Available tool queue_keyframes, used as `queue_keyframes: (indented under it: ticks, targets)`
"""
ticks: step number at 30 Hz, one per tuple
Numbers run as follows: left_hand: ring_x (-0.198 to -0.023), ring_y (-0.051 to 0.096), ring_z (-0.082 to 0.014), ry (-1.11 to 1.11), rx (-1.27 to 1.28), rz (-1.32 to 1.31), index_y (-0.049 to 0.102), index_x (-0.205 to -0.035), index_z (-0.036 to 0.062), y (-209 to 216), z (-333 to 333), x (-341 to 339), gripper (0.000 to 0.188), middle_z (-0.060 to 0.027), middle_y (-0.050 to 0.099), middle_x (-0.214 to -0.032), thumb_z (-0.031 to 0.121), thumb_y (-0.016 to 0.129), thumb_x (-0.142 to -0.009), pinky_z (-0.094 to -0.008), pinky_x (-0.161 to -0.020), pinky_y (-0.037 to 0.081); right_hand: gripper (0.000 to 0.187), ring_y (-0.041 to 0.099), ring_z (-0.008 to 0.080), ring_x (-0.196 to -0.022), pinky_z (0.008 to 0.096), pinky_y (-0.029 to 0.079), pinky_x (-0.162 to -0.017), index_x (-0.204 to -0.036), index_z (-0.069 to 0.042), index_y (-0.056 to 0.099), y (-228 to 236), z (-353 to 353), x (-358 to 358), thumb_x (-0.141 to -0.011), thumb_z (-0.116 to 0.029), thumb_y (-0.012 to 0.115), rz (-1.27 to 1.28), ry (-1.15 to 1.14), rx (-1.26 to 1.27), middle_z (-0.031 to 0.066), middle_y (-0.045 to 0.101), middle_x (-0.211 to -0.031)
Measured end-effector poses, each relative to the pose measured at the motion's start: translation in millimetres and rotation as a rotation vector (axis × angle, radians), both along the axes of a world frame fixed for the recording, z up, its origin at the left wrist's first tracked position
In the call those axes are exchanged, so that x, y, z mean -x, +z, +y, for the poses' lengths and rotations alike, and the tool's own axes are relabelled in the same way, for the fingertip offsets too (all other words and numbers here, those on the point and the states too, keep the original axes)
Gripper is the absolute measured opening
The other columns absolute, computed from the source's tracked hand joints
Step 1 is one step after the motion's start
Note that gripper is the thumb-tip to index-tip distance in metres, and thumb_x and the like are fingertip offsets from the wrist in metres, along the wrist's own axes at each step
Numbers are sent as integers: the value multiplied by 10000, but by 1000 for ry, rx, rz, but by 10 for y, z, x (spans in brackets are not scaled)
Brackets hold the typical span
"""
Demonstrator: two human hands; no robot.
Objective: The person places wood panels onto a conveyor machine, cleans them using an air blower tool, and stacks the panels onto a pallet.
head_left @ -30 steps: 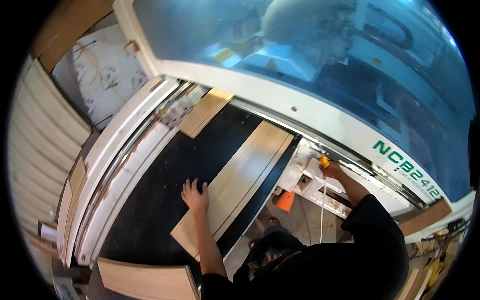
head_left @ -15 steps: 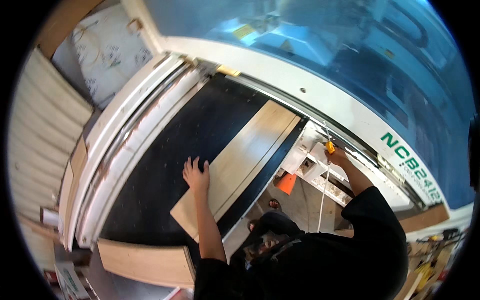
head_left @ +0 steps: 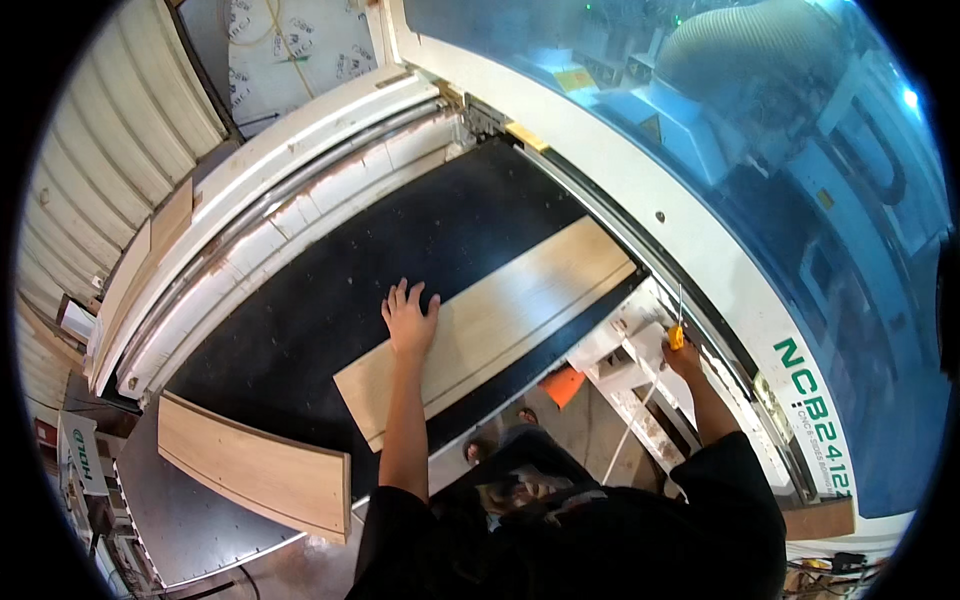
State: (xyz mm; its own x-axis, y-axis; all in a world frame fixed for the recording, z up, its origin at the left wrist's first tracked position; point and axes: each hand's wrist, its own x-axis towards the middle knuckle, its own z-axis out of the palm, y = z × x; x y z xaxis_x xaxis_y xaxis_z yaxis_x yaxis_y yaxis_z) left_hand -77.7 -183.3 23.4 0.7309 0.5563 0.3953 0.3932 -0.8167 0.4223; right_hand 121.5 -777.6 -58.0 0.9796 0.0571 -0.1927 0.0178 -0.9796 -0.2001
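Observation:
A pale wooden panel (head_left: 500, 315) with a groove along its near side lies aslant on the black machine bed (head_left: 330, 290). My left hand (head_left: 408, 320) rests at the panel's far long edge, fingers spread and pointing over the black surface. Out to the right, beyond the bed's edge, my right hand (head_left: 684, 356) is closed around a yellow air blow gun (head_left: 676, 338). Its thin metal nozzle points away from me, and a pale hose (head_left: 632, 428) runs from it down toward my body.
A second wooden panel (head_left: 250, 465) lies at the lower left on a dark table surface (head_left: 190, 540). Along the far right runs a white machine frame (head_left: 640, 190) with a blue see-through cover (head_left: 780, 150). A rail (head_left: 310, 170) borders the bed's left. An orange piece (head_left: 562, 386) hangs below.
The view has turned and shifted, bringing more of the lower-left panel and its table in. My left hand stays at the panel's edge; my right hand still grips the air blow gun.

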Motion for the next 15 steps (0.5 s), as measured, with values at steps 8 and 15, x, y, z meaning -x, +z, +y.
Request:
queue_keyframes:
  ticks: [8, 15]
  targets:
    - [-1404, 422, -363, 8, 19, 10, 657, -1273, 134, 26, 0, -10, 426, -165, 522, -1461, 373, 679, -921, -519, -1173, 286, 591, 652, 370, -1139, 451, 499, -988, -1342, -100, 578, 56, 39, 4, -926, -519, 591, -31, 21, -1, 194, 696, -1186]
    - [-1381, 437, -362, 18, 10, 59, 666, -1256, 131, 25, -11, 64, 410, -157, 534, -1444, 359, 682, -916, -508, -1165, 292, 618, 623, 393, -1180, 472, 464, -1057, -1399, -147, 566, 185, 123, 49, -917, -533, 590, 102, 17, -130, 219, 656, -1276]
